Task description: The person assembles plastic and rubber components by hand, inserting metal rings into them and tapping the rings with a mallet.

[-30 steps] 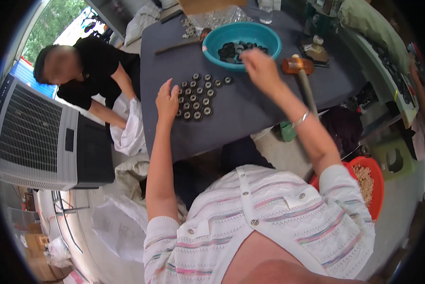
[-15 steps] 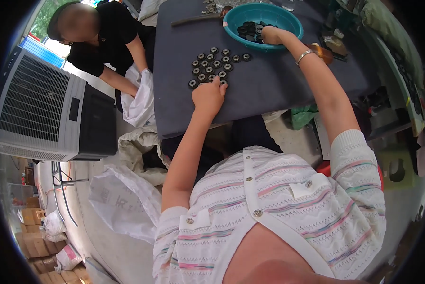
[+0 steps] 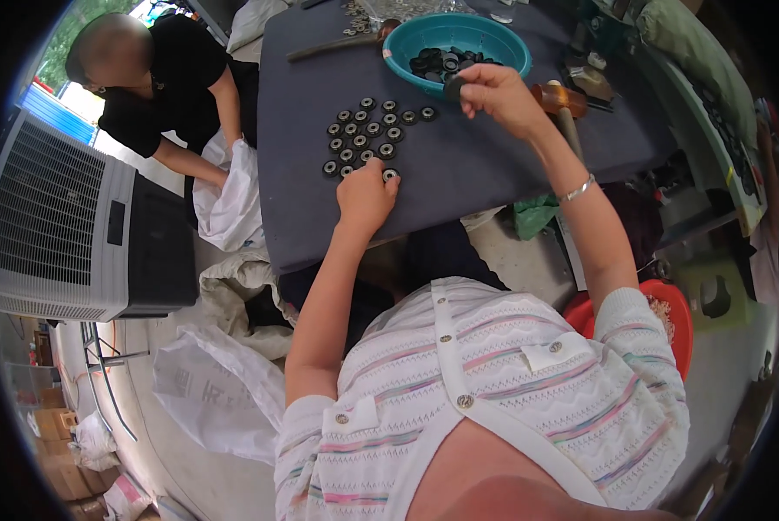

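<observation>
Several small black ring-shaped parts point(image 3: 368, 135) lie in rows on the dark table point(image 3: 476, 165). My left hand point(image 3: 365, 198) rests at the near end of the rows, its fingertips on the nearest ring point(image 3: 390, 174). My right hand point(image 3: 498, 94) is raised beside the teal bowl point(image 3: 455, 39) and pinches one black ring point(image 3: 453, 86) between thumb and fingers. More black rings fill the bowl.
Another person in black point(image 3: 159, 82) bends over a white sack point(image 3: 229, 204) at the table's left. A grey cooler unit point(image 3: 59, 226) stands left. A wooden-handled hammer point(image 3: 563, 108) lies right of my right hand. A red tub point(image 3: 671, 317) sits on the floor.
My right hand came out of the teal bowl holding a black ring. My left hand stayed at the near end of the rows while the view shifted.
</observation>
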The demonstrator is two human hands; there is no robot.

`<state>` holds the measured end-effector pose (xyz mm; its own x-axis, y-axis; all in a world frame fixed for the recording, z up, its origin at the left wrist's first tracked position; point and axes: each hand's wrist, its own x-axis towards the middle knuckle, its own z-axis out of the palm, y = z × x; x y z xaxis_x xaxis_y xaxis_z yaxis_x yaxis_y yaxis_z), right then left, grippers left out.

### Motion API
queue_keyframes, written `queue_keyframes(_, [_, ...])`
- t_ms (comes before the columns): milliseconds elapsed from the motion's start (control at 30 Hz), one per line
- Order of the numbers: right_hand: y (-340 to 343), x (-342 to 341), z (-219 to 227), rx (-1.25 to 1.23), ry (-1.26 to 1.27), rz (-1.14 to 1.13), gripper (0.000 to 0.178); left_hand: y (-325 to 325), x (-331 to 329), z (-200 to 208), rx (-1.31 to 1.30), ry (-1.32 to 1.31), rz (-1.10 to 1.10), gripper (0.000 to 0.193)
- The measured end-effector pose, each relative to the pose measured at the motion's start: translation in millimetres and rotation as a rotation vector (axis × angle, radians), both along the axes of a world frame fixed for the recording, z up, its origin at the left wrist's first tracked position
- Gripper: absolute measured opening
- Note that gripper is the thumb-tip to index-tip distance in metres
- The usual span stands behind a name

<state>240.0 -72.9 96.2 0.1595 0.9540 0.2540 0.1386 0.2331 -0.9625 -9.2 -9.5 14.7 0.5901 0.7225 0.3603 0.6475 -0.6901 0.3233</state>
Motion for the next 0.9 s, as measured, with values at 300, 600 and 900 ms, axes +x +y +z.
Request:
queue_keyframes(300, [-44.4, -63.8, -21.5, 0.155, 0.183, 0.187, 0.017, 4.9, -6.0, 15.8, -0.234, 0.261, -0.008, 0.037])
queue_keyframes(600, [-33.1, -81.4, -46.4, 0.108, 0.322, 0.125, 0.014, 6.6, -10.5, 14.7, -0.120, 0.160, -0.039, 0.032])
queue_keyframes(900, [-36.8, -75.9, -81.7, -0.009, 0.235, -0.085, 0.010, -2.2, -14.7, 5.0, -0.013, 0.177, -0.099, 0.032])
